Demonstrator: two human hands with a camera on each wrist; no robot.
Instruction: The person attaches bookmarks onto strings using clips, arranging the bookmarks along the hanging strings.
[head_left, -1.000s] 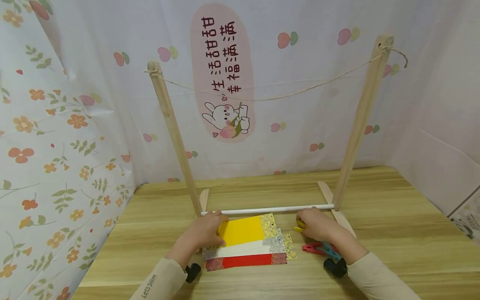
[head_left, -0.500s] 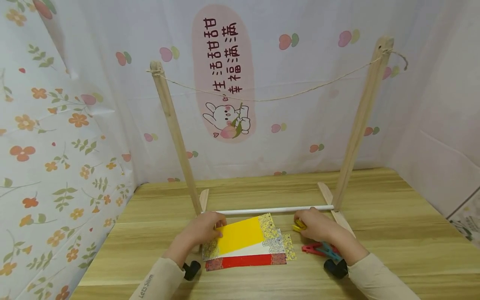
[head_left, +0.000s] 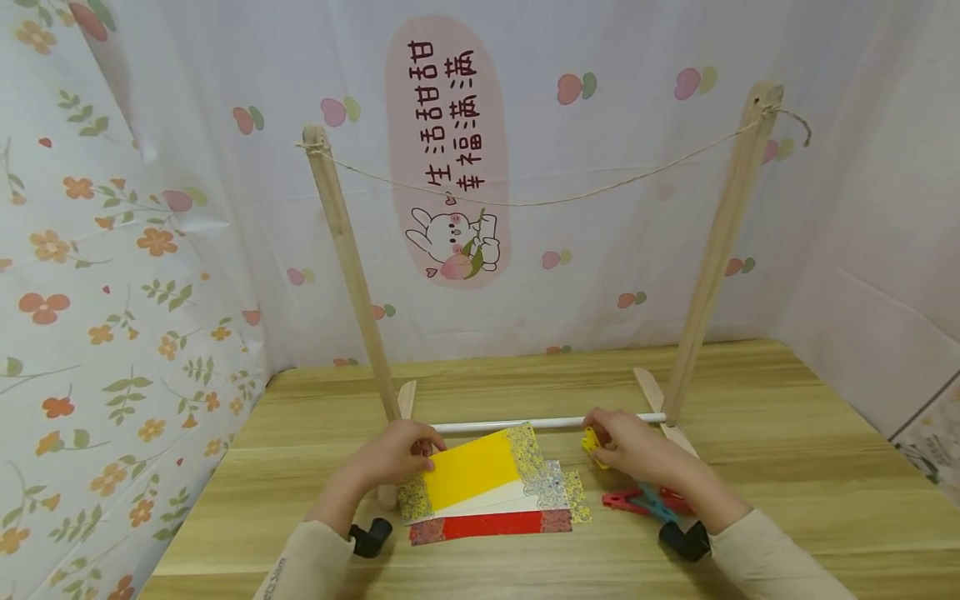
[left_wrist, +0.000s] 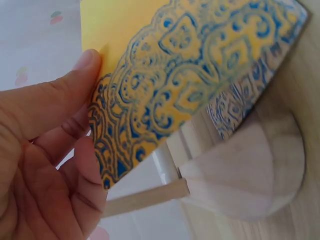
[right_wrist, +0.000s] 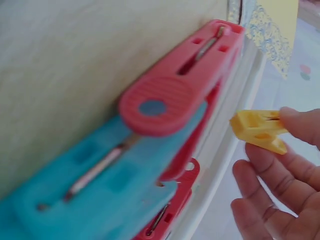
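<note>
In the head view, my left hand (head_left: 397, 457) pinches the left edge of a yellow card (head_left: 468, 472) with lacy patterned ends. The left wrist view shows its blue-patterned corner (left_wrist: 185, 75) between thumb and fingers. The card slants, right end higher, over a white card (head_left: 502, 499) and a red card (head_left: 491, 523) with similar ends. My right hand (head_left: 630, 446) holds a small yellow clothespin (right_wrist: 255, 127) between thumb and fingertips, right of the cards. Red (head_left: 617, 501) and blue (head_left: 654, 505) clothespins lie on the table below that hand.
Behind the cards stands a wooden frame: a left post (head_left: 348, 267), a right post (head_left: 720, 258) and a white rod (head_left: 555, 422) low between them. A sagging string (head_left: 517, 203) joins the post tops. Printed cloth (head_left: 622, 225) hangs behind the table (head_left: 570, 567).
My left hand has drawn the yellow card leftward and tilted it up off the others. The right hand has shifted slightly left and up, with the yellow clothespin now showing more.
</note>
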